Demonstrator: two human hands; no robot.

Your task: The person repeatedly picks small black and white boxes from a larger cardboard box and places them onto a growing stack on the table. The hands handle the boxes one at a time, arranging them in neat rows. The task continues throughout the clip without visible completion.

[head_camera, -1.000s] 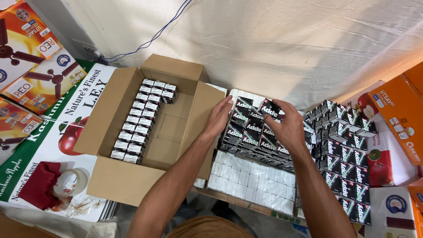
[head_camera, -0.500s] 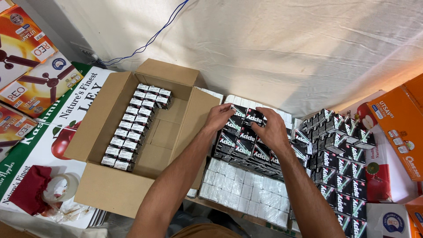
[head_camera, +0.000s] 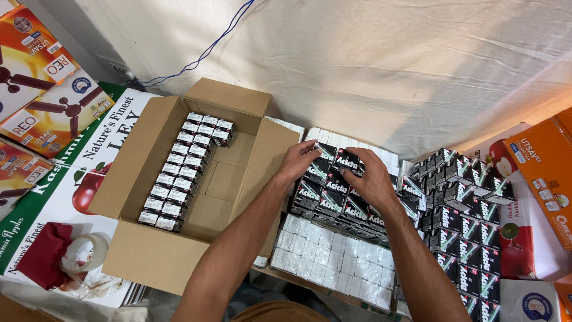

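Your left hand [head_camera: 298, 162] is on the far left end of the stack of small black boxes [head_camera: 333, 197], fingers curled over the top edge of the end box, thumb on its near side, so it looks closed in a loose grip on that box rather than flat. Your right hand [head_camera: 370, 179] lies just beside it on the same stack, palm down, fingers bent over the tops of several black boxes; cannot tell whether it grips one or only presses on them. The two hands are near each other with a couple of box tops showing between them. The black boxes sit in tilted rows on top of a layer of white-topped boxes [head_camera: 333, 259], which fills the space in front of you, between your forearms. To the right of your right hand, touching the stack, is a bigger heap of black boxes [head_camera: 462, 220], piled less neatly. To the left of your left hand, just beside it, stands an open cardboard carton [head_camera: 149, 250], flaps out; along its left wall sit neat rows of packed small boxes [head_camera: 185, 170], the rest of its floor bare. The carton rests on flattened printed fruit cartons [head_camera: 71, 179]. Left of it lie a dark red cloth [head_camera: 42, 253] and a roll of clear tape [head_camera: 83, 253]. Far left are orange fan cartons [head_camera: 42, 89], far right an orange carton [head_camera: 545, 173]. Behind everything hangs a white sheet [head_camera: 387, 65] with a blue wire [head_camera: 202, 56] across it.
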